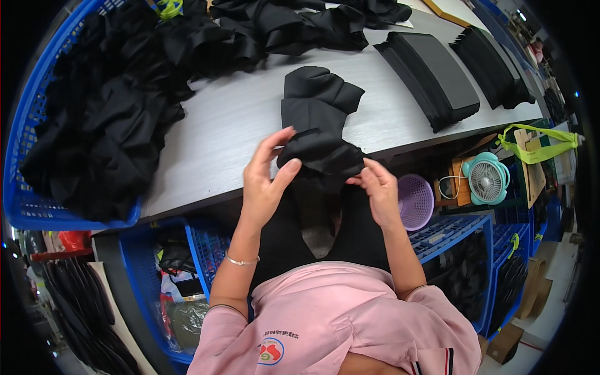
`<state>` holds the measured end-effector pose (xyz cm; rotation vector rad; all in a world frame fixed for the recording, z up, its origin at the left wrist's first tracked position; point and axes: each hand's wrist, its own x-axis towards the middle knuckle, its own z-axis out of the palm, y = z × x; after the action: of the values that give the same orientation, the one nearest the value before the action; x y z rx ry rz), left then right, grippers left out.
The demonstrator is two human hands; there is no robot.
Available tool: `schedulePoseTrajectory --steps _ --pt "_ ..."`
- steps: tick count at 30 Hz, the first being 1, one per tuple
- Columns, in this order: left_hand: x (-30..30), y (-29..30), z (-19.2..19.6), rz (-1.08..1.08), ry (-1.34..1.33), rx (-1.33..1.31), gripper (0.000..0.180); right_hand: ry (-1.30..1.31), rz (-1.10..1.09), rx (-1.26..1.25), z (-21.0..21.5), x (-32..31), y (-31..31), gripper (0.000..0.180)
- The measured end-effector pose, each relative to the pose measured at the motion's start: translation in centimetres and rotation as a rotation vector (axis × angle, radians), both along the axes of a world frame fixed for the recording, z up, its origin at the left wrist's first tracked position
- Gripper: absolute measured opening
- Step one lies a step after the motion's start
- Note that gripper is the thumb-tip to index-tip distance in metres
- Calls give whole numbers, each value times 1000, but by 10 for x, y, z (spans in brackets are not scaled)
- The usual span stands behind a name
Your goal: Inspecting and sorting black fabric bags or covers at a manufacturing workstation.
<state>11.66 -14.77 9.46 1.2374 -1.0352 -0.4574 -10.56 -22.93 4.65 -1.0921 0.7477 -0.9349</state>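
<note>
A folded, crumpled piece of black fabric (319,119) lies over the front edge of the grey table, its near end drooping above my lap. My left hand (265,178) is at the fabric's left side, thumb and fingers apart, with the fingertips over or against the cloth. On the other side my right hand (380,190) pinches the near right corner of the fabric between thumb and fingers. What lies under the folds is hidden.
A blue basket (25,144) heaped with black cloth (119,125) stands at the left. More black cloth lies along the back. Two stacks of black panels, a nearer stack (431,78) and a farther stack (494,65), sit at the right. Below are a purple basket (415,201) and a teal fan (486,179).
</note>
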Motion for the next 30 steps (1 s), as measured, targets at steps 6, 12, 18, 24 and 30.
schedulePoseTrajectory --steps 6,12,18,24,30 --pt "10 -27 -12 -699 672 456 38 -176 103 118 -4 9 -9 22" --pt "-13 -33 -8 -965 607 456 32 96 -102 -194 2 18 -20 14" --pt "11 -37 -2 -707 592 376 23 -337 447 361 15 -12 -44 38" --pt "-2 -42 -11 -455 94 221 17 -46 416 126 38 26 -19 26" --pt "4 -48 -7 233 -371 86 25 308 -411 -478 19 34 -30 14"
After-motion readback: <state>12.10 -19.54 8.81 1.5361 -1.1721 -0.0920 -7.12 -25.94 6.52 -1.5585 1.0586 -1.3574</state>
